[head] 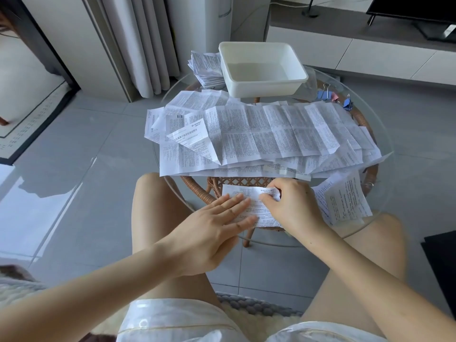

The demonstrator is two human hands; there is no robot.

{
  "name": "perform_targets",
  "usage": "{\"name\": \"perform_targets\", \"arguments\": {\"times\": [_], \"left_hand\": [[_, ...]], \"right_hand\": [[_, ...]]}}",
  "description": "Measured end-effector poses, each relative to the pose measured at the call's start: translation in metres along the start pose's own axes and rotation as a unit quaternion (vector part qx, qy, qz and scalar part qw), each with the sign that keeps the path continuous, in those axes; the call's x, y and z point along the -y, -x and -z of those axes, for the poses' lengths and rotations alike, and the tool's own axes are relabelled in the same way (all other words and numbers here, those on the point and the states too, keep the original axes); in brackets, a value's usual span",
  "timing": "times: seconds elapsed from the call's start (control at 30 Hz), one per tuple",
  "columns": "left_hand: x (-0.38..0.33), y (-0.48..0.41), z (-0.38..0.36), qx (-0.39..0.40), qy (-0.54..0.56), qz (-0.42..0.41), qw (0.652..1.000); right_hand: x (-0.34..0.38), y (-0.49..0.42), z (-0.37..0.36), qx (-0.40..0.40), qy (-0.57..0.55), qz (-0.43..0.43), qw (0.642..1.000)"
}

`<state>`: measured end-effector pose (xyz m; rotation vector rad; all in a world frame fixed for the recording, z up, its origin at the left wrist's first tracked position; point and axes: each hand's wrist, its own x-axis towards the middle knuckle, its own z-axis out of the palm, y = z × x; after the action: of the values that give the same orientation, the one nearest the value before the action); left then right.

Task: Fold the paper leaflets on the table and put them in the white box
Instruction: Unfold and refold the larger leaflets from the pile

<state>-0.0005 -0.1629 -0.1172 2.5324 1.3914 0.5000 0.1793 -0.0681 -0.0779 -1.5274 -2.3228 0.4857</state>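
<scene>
Surface: round glass table (381, 134)
Leaflet: white printed paper leaflet (238, 191), under both hands
Left hand (209, 230): flat, fingers straight, pressing it
Right hand (288, 206): pinching its right end

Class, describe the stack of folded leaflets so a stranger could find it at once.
Start at the round glass table. On its far side stands the white box; the stack of folded leaflets sits just left of it. Unlike the large unfolded sheets spread over the middle, these are small and neatly piled.

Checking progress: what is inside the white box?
Nothing shows inside the white box, only its bare floor. Its near wall hides the floor's nearest strip.
</scene>
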Motion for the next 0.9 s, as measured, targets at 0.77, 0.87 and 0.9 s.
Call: {"name": "perform_targets", "arguments": {"times": [0.77, 0.87, 0.9], "left_hand": [[0.004, 0.0, 0.001, 0.018, -0.045, -0.017, 0.999], [0.009, 0.0, 0.005, 0.035, -0.038, -0.035, 0.998], [0.011, -0.001, 0.009, 0.044, -0.03, -0.048, 0.997]], "right_hand": [[-0.022, 0.072, -0.031, -0.22, -0.049, 0.021, 0.974], [-0.024, 0.076, -0.023, -0.188, -0.055, 0.073, 0.978], [-0.024, 0.078, -0.02, -0.156, -0.026, 0.121, 0.98]]}}
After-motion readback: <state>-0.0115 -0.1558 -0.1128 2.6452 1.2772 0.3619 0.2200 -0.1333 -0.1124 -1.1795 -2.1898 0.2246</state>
